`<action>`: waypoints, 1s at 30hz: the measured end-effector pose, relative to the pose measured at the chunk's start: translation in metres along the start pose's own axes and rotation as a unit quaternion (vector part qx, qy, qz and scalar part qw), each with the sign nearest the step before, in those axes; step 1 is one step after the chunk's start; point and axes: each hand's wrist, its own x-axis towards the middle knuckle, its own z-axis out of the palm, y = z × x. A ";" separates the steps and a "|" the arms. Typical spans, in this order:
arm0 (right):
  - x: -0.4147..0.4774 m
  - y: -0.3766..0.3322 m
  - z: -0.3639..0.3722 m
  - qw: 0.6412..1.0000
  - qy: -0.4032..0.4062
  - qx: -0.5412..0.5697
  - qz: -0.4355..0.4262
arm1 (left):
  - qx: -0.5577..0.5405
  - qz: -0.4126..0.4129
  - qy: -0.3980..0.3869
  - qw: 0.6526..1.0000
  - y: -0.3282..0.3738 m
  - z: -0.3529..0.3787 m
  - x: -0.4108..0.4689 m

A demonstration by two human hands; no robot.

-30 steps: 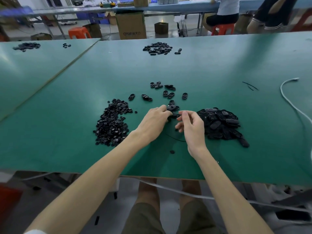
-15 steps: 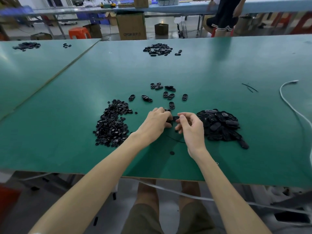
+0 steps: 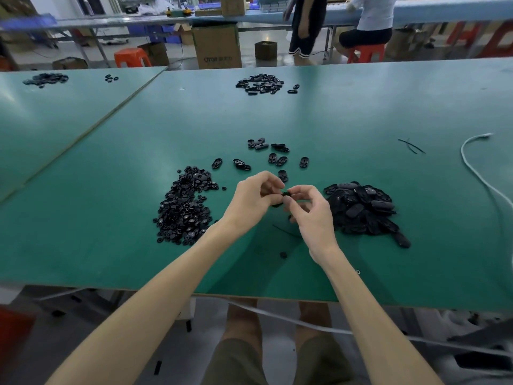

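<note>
The green desk (image 3: 361, 107) fills most of the view, with a second green desk (image 3: 55, 112) butted against it at 10 o'clock and a cardboard box (image 3: 216, 47) on the floor beyond its far edge at 12 o'clock. A white cable (image 3: 477, 173) curves down the desk at 3 o'clock. A heap of black oval shells (image 3: 361, 208) lies just beside the right grip at 3 o'clock, and a heap of small round black parts (image 3: 184, 209) lies near the left grip at 9 o'clock. A smaller far pile (image 3: 259, 84) sits well apart at 12 o'clock. The left grip (image 3: 254, 200) and the right grip (image 3: 312, 215) meet fingertip to fingertip between the 2 near heaps, over the near middle of the desk. About 10 loose ovals (image 3: 277, 159) are scattered just beyond the grips at 12 o'clock. 2 thin black strips (image 3: 410, 145) cross at 2 o'clock. The small black part (image 3: 286, 194) is pinched from both sides: the left grip's curled fingers and thumb clasp its left end, the right grip's thumb and forefinger nip its right end, and most of it is hidden by the fingers. A single round piece (image 3: 283, 254) lies alone on the desk at 6 o'clock of the grips
</note>
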 end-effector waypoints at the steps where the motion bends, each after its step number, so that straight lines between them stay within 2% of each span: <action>1: 0.000 0.000 0.000 1.000 -0.006 0.001 0.003 | -0.003 0.000 -0.006 1.000 -0.001 -0.002 -0.001; 3: 0.000 0.001 0.001 1.000 -0.004 0.000 0.007 | 0.012 0.010 -0.008 1.000 -0.004 -0.006 -0.003; 6: 0.000 0.003 0.001 1.000 0.024 0.015 0.009 | 0.104 0.015 0.011 0.994 -0.010 -0.016 0.000; 10: 0.000 0.004 0.001 0.999 0.026 0.017 0.012 | 0.214 -0.003 -0.035 0.976 -0.021 -0.019 0.002; 14: 0.000 0.004 0.001 1.000 0.023 0.014 0.012 | 0.180 -0.022 -0.010 0.983 -0.027 -0.018 0.000; 21: 0.000 0.003 0.000 0.999 0.029 0.017 0.017 | 0.166 -0.046 -0.016 0.985 -0.029 -0.017 0.003; 26: 0.000 0.003 -0.001 0.999 0.034 0.019 0.020 | 0.137 -0.041 0.004 0.990 -0.031 -0.015 -0.001; 30: 0.001 0.001 -0.001 0.999 0.030 0.018 0.022 | 0.175 -0.025 0.047 0.983 -0.030 -0.023 0.003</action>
